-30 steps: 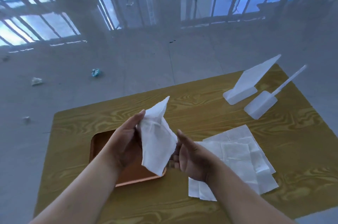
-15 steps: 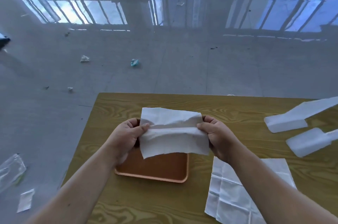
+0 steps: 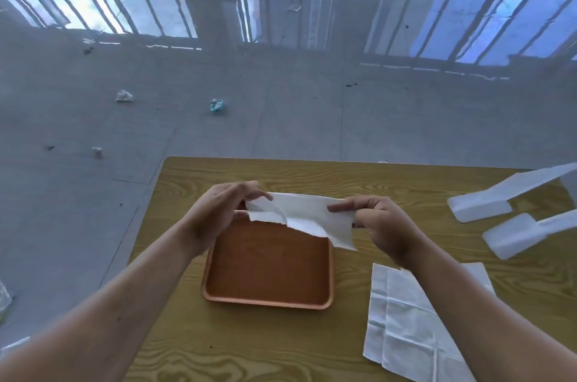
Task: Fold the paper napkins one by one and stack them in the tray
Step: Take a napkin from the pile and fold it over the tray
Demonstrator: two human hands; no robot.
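A white paper napkin (image 3: pixel 307 215), folded into a narrow band, hangs in the air over the far edge of the brown tray (image 3: pixel 268 300). My left hand (image 3: pixel 218 213) pinches its left end, where a corner curls down. My right hand (image 3: pixel 379 224) pinches its right end between thumb and fingers. The tray lies on the wooden table with nothing in it. A pile of unfolded white napkins (image 3: pixel 406 325) lies flat on the table to the right of the tray, partly hidden by my right forearm.
Two white plastic pieces (image 3: pixel 480 208) (image 3: pixel 512 238) lie at the table's right edge. The table's far edge (image 3: pixel 312 160) runs just beyond my hands. Scraps of crumpled litter (image 3: pixel 124 96) lie on the grey floor to the left.
The napkin went from a loose upright bunch to a flat sheet held at both ends, then to a narrower folded band. Both hands lowered slightly toward the tray.
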